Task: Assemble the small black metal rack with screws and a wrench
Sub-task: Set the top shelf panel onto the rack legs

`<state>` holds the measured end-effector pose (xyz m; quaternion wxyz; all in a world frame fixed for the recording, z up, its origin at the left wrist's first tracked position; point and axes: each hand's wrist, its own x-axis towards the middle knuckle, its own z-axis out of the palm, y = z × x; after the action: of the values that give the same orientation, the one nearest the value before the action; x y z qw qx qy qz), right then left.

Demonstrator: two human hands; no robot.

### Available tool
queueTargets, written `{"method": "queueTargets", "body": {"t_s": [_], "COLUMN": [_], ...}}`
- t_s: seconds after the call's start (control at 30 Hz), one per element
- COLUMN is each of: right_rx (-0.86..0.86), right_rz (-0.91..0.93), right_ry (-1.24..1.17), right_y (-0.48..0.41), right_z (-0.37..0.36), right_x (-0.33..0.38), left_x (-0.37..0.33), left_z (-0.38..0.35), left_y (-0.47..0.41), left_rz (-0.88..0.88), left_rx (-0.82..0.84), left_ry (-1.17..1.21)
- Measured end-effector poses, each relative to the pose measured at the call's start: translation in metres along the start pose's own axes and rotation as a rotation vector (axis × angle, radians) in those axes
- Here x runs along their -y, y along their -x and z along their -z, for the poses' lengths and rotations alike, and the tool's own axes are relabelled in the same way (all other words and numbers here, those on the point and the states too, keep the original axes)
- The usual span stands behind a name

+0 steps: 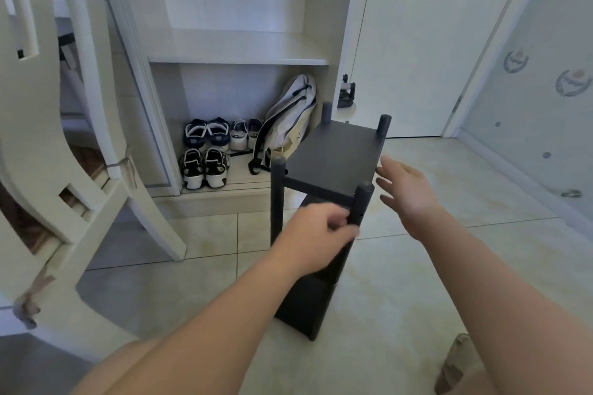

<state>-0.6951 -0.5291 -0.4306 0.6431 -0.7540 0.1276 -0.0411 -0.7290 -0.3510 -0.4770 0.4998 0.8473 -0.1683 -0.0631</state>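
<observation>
Head view, black metal rack upright on pale tiled floor, left hand curled round its near post, right hand spread open, holding nothing, beside top shelf, shoes in open cabinet behind, white door right.

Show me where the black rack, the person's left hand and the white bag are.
black rack (333, 154), head view, on its top shelf.
left hand (316, 234), head view, on the back of the hand.
white bag (293, 115), head view, on its upper side.

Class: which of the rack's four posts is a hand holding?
The near right post, gripped by the left hand; the right hand hovers open, touching no post.
</observation>
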Motion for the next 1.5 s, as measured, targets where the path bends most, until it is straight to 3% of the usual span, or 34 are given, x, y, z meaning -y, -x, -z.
{"method": "queueTargets", "body": {"t_s": [0.1, 0.13, 0.2, 0.23, 0.3, 0.4, 0.73, 0.93, 1.07, 1.5], "right_rx": [0.003, 0.023, 0.053, 0.058, 0.077, 0.112, -0.035, 0.01, 0.078, 0.006], "right_rz": [-0.055, -0.078, -0.111, -0.121, -0.118, -0.048, -0.001, -0.172, -0.241, -0.235], "right_ry": [0.013, 0.023, 0.04, 0.047, 0.041, 0.045, 0.234, 0.111, 0.061, 0.092], "right_y": [0.012, 0.014, 0.02, 0.022, 0.027, 0.033, 0.02, 0.011, 0.002, -0.008], "right_z": [0.003, 0.002, 0.0, -0.002, -0.007, -0.016, -0.006, 0.0, 0.011, 0.009], "right_x": [0.001, -0.001, -0.003, -0.003, -0.003, -0.006, -0.005, 0.001, -0.002, -0.004], "left_x": [-0.01, -0.011, -0.007, -0.002, 0.01, 0.018, 0.001, 0.013, 0.013, 0.008], "left_z": [0.031, 0.043, 0.066, 0.075, 0.082, 0.073, 0.06, 0.07, 0.067, 0.066], "left_y": [-0.006, -0.009, -0.02, -0.027, -0.04, -0.05, -0.04, -0.034, -0.035, -0.039], "left_rz": [-0.282, -0.296, -0.13, 0.019, 0.335, 0.553, 0.589, 0.667, 0.675, 0.669], "left_rx": [-0.517, -0.687, -0.903, -0.907, -0.715, -0.444, -0.322, -0.236, -0.284, -0.305], "left_ry": [-0.059, -0.003, 0.155, 0.241, 0.424, 0.748, 0.772, 0.687, 0.704, 0.689]}}
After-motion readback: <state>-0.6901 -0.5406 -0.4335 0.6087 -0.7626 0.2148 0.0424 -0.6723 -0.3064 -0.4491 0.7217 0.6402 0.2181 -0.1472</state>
